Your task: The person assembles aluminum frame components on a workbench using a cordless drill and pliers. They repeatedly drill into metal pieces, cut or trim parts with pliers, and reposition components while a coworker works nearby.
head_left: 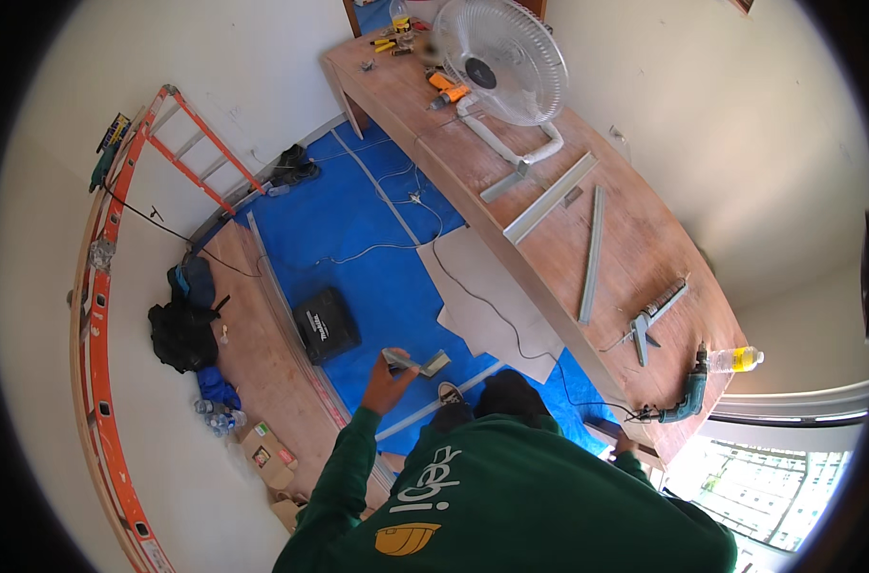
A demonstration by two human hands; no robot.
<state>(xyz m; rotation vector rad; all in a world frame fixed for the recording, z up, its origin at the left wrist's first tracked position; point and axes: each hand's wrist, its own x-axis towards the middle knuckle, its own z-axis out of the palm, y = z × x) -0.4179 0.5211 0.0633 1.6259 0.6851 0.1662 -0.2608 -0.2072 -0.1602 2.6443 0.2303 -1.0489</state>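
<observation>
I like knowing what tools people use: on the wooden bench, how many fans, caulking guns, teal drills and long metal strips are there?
Fan: 1
Caulking gun: 1
Teal drill: 1
Long metal strips: 2
Total: 5

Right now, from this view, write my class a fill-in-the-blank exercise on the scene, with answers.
The left hand holds a short piece made of ____.
The floor sheet is coloured ____.
Of the fan and caulking gun, nearer the right hand is the ____.
The ladder has ____ rails.

Missing words: metal; blue; caulking gun; orange.
</observation>
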